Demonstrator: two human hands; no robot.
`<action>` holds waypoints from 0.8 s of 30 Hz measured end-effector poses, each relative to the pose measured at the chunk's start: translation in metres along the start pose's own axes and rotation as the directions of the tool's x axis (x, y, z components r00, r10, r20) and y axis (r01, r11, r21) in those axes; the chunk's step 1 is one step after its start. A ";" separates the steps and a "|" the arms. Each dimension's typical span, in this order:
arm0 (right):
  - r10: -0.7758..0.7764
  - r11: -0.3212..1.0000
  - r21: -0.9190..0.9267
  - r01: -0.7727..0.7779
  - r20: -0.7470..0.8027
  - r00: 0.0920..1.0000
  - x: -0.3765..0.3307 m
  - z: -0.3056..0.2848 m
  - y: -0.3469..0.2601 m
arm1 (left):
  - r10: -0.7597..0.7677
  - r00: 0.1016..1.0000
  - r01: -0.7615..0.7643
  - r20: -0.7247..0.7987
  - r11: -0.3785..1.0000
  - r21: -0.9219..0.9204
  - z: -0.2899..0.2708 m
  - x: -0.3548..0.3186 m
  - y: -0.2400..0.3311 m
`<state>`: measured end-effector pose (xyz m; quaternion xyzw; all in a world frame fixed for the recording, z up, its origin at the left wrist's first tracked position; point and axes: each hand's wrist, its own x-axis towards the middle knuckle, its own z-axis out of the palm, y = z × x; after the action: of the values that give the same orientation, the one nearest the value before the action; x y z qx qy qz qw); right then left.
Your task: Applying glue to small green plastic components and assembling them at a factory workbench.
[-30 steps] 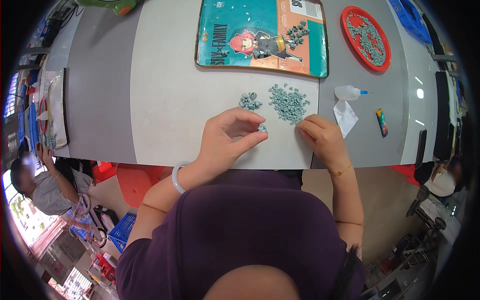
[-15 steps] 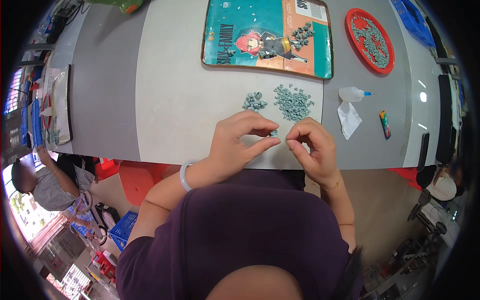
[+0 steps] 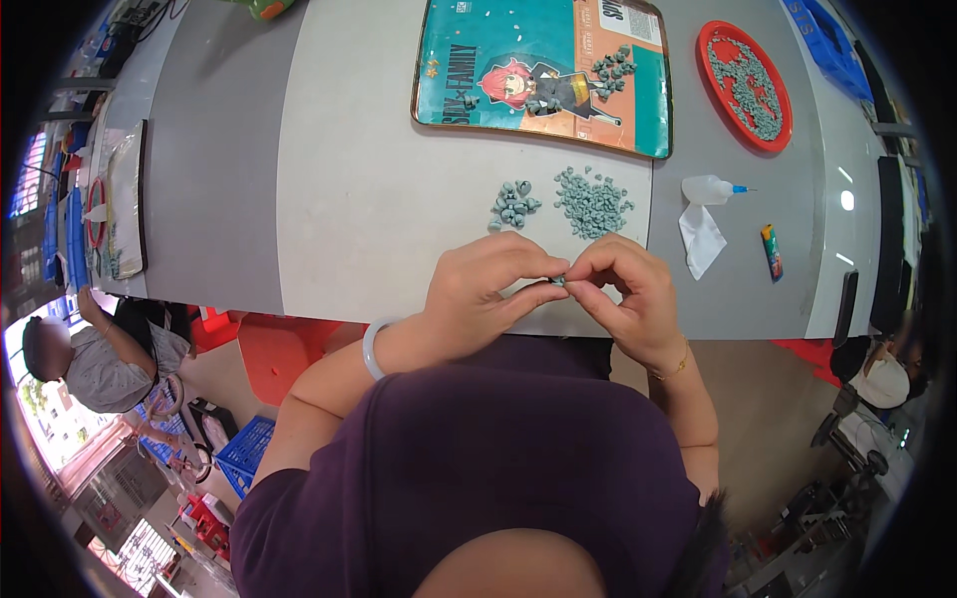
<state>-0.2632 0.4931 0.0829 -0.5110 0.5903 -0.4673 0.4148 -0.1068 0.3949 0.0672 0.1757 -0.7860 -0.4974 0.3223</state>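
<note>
My left hand (image 3: 478,284) is closed in a pinch, thumb and forefinger gripping a small grey-green stone-like piece (image 3: 558,281). Fingertips of my right hand (image 3: 633,299) meet it from the other side, pinched together; the tiny chip seen between them earlier is now hidden. Both hands are held above the table's near edge. Just beyond them lies a heap of loose grey-green chips (image 3: 594,204). Left of that heap is a small group of larger grey-green clusters (image 3: 514,205).
A picture-printed tray (image 3: 548,30) at the back carries more clusters. To the right are a red plate (image 3: 704,70) of chips, a white needle-tipped bottle (image 3: 706,189), a white tissue (image 3: 703,241) and a small colourful tube (image 3: 772,251). A person (image 3: 105,359) sits far left.
My hands have come together: the gap between them has closed, and the right fingertips now touch the piece in my left hand. The whole view has shifted slightly.
</note>
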 end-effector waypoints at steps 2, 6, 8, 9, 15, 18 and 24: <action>0.059 0.992 0.111 -0.060 0.011 0.998 0.001 0.000 0.001 | 0.025 1.000 -0.025 0.006 1.000 0.005 -0.001 0.000 -0.001; 0.261 0.854 0.449 -0.263 0.069 0.963 0.002 0.003 0.005 | 0.116 0.992 -0.116 0.048 0.993 0.003 -0.003 0.000 -0.005; 0.309 0.732 0.594 -0.334 0.146 0.940 0.005 0.004 0.007 | 0.159 0.986 -0.160 0.045 0.987 0.003 -0.004 0.000 -0.007; 0.308 0.732 0.594 -0.333 0.148 0.940 0.005 0.005 0.009 | 0.123 0.991 -0.119 0.055 0.990 -0.074 -0.005 0.000 -0.007; 0.104 0.809 0.587 0.013 -0.165 0.981 -0.001 0.022 0.012 | -0.340 0.936 0.304 0.086 0.665 -0.682 0.007 -0.006 0.001; -0.212 0.952 0.139 0.274 -0.347 0.914 -0.002 0.026 0.016 | -0.416 0.890 0.395 0.185 0.504 -0.768 0.006 -0.008 0.001; -0.370 0.927 -0.195 0.319 -0.361 0.856 -0.003 0.021 0.011 | -0.500 0.820 0.511 0.279 0.417 -0.752 0.002 -0.008 0.003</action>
<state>-0.2445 0.4941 0.0678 -0.5303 0.5885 -0.5877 0.1642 -0.1029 0.4024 0.0667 0.2363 -0.3874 -0.8692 0.1963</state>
